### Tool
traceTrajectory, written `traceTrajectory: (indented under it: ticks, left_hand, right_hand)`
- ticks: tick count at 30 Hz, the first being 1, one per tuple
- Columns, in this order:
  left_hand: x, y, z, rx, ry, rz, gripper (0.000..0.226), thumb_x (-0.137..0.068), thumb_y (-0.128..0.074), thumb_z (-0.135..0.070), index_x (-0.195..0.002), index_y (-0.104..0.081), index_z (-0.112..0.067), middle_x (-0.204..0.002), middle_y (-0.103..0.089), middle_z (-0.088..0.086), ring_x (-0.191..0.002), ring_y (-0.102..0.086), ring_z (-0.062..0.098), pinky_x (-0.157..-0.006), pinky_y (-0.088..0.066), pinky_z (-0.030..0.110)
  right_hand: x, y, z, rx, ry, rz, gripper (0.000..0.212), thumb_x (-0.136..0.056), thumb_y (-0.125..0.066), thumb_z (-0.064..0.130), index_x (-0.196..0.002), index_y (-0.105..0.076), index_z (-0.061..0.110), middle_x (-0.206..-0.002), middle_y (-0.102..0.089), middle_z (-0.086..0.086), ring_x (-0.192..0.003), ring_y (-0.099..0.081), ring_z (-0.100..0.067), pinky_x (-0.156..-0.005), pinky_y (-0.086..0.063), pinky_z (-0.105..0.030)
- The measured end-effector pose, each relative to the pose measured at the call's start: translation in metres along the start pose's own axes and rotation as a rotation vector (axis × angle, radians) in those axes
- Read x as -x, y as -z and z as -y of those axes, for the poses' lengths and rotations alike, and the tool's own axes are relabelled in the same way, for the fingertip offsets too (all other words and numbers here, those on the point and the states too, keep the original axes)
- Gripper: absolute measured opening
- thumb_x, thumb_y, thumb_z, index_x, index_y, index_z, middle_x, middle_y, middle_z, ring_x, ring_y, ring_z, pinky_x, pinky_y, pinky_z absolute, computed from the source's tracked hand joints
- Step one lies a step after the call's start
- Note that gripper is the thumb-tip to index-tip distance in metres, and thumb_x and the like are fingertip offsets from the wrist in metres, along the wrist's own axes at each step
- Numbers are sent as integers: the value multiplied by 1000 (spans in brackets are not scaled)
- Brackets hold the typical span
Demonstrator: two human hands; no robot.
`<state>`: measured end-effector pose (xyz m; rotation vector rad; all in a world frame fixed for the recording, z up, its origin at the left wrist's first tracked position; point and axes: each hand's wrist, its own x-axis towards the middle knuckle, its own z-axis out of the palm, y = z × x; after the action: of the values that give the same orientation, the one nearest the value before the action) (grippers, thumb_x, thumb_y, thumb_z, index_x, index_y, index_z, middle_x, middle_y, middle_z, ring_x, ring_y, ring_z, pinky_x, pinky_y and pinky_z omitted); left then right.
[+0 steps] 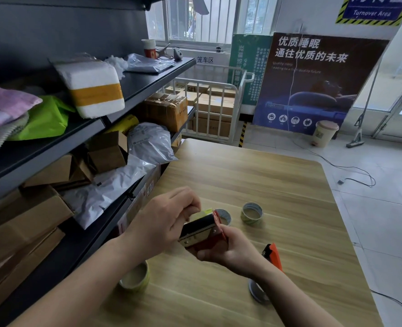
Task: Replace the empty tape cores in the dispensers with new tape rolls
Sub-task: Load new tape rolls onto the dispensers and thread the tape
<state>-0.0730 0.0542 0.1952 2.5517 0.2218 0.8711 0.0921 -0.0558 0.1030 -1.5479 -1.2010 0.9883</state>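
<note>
the light wood-grain table [277,185] lies under the red metal tape dispenser with its black toothed plate [200,228], which we hold up in both hands. our left hand [169,220], on the dispenser's left, curls its fingers over the dispenser's top edge, where a yellow-green strip [205,212] shows. our right hand [230,251], below and right of the dispenser, wraps the red body and holds it firm. an orange plastic second dispenser [274,254] lies right of the red one and nearer us, partly under our right forearm. a pale green-edged tape ring [252,212] stands beyond the dispenser to the right. a grey-rimmed ring [226,215] sits half hidden just behind it, and a yellowish ring [135,277] lies nearer us to its left. which of these are spent we cannot tell. to do this step well, we judge, the right hand should steady the frame while the left works, with fingers clear of the teeth and the roll seated square on its hub.
</note>
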Motion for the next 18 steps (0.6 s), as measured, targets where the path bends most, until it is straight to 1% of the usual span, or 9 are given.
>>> traceTrajectory:
  ticks: [2, 5, 7, 9, 11, 12, 15, 18]
  left_hand:
    - [-2, 6, -1, 7, -1, -37, 10, -90, -43, -15, -85, -48, -22, -73, -44, -20, -62, -46, 1, -54, -43, 21]
    - [-10, 18, -3, -20, -47, -14, 9, -91, -44, -17, -87, -50, -22, -77, -43, -22, -64, -45, -2, -56, -42, 18]
    - [-15, 21, -4, -39, -81, 8, 8, -91, -44, -17, -88, -51, -21, -79, -45, -18, -65, -45, -2, -58, -41, 14]
    - [-18, 22, -4, -81, -101, 4, 9, -91, -45, -16, -88, -53, -17, -79, -46, -15, -65, -45, 1, -57, -41, 16]
    - [-18, 22, -2, -116, -109, -14, 10, -90, -46, -14, -87, -55, -14, -79, -47, -14, -66, -45, 3, -57, -42, 20]
    - [-18, 22, -1, -125, -108, -29, 10, -90, -46, -13, -87, -55, -13, -80, -47, -14, -67, -45, 3, -59, -42, 19]
    - [-20, 22, 6, -150, -66, -101, 11, -90, -43, -15, -86, -53, -16, -79, -47, -13, -67, -44, 2, -61, -37, 10]
    - [-23, 23, 17, -184, 22, -167, 17, -90, -43, -18, -85, -57, -10, -76, -50, -11, -66, -44, 4, -61, -36, 8]
  right_hand:
    - [0, 3, -6, 48, -15, 6, 39, -67, -85, 33, -99, -71, 18, -96, -75, -2, -92, -70, -18, -86, -56, -43]
    - [7, 4, -20, 76, -32, -35, 41, -65, -85, 41, -97, -70, 21, -92, -75, 1, -88, -71, -15, -83, -57, -43]
    - [9, 2, -24, 88, -19, -65, 44, -66, -85, 37, -102, -71, 18, -96, -76, 3, -91, -71, -12, -84, -57, -38]
    - [8, 1, -25, 76, -12, -86, 40, -69, -85, 27, -105, -70, 16, -97, -76, 3, -91, -70, -10, -84, -57, -32]
    - [5, 1, -24, 31, -18, -96, 36, -72, -84, 18, -105, -71, 15, -97, -76, 2, -93, -71, -12, -84, -56, -29]
    - [3, 2, -24, 16, -19, -100, 35, -72, -84, 17, -105, -71, 15, -98, -76, 1, -94, -71, -14, -84, -56, -30]
    - [2, 5, -23, 48, -9, -77, 34, -71, -83, 23, -102, -72, 17, -96, -76, 2, -91, -70, -14, -84, -57, -34]
    - [1, 6, -20, 120, 11, -77, 30, -71, -83, 31, -97, -72, 21, -89, -75, 5, -84, -69, -11, -80, -56, -35]
